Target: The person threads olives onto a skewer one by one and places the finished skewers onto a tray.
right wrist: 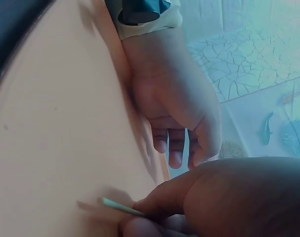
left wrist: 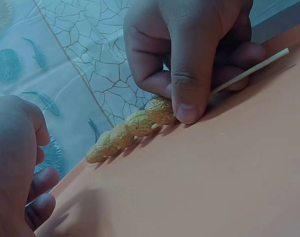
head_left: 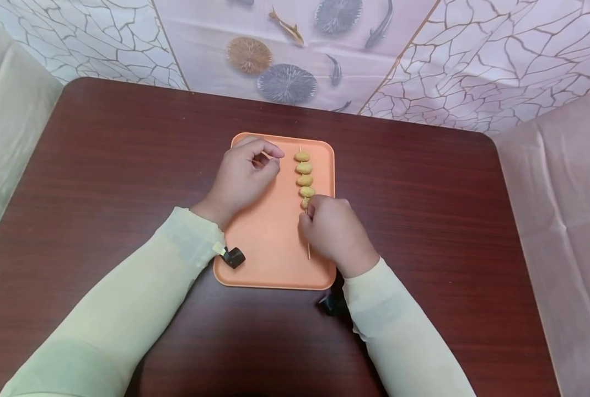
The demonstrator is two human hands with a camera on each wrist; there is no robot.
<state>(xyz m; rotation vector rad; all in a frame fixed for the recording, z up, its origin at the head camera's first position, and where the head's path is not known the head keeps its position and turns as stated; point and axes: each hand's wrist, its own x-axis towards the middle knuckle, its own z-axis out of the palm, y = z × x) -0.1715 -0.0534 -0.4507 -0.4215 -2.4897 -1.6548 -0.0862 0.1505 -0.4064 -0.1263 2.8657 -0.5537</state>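
Observation:
A thin wooden skewer [head_left: 309, 249] bearing several yellow, wrinkled oval pieces [head_left: 304, 180] lies lengthwise along the right side of an orange tray [head_left: 265, 242]. My right hand [head_left: 338, 231] pinches it between thumb and fingers just below the lowest piece, partly covering that piece. In the left wrist view, the thumb [left wrist: 188, 98] of that hand presses close beside the nearest wrinkled piece [left wrist: 160, 109], and the bare skewer end sticks out behind. Over the tray's upper left, my left hand [head_left: 242, 176] holds nothing, its fingers loosely bent and thumb apart from the index finger.
The tray rests on a dark reddish-brown wooden table [head_left: 424, 220]. A patterned cloth [head_left: 295, 55] hangs behind the far edge, with plain pale cloth [head_left: 558, 220] at the sides. Black wrist cameras [head_left: 234, 257] sit at both pale sleeves [head_left: 126, 298].

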